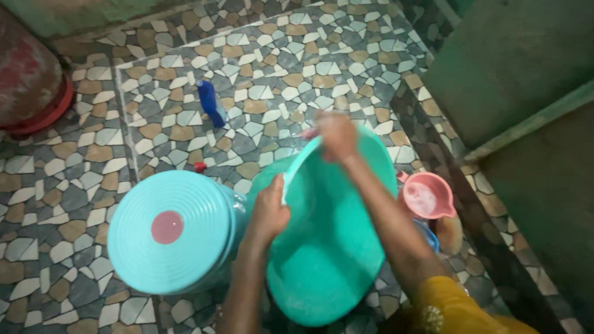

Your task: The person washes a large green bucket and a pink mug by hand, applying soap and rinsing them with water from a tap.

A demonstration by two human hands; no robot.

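A large teal plastic basin (328,253) is tilted up over the mosaic floor. My left hand (270,212) grips its near-left rim. My right hand (337,135) is closed over the far top rim, slightly blurred. A teal ribbed lid (171,231) with a dark pink centre disc covers a container just left of the basin, touching my left wrist area.
A blue bottle (211,102) lies on the tiled floor beyond the basin. A pink jug (429,196) stands to the right. A red cylinder (7,74) sits at the top left. Green walls (528,53) close the right side.
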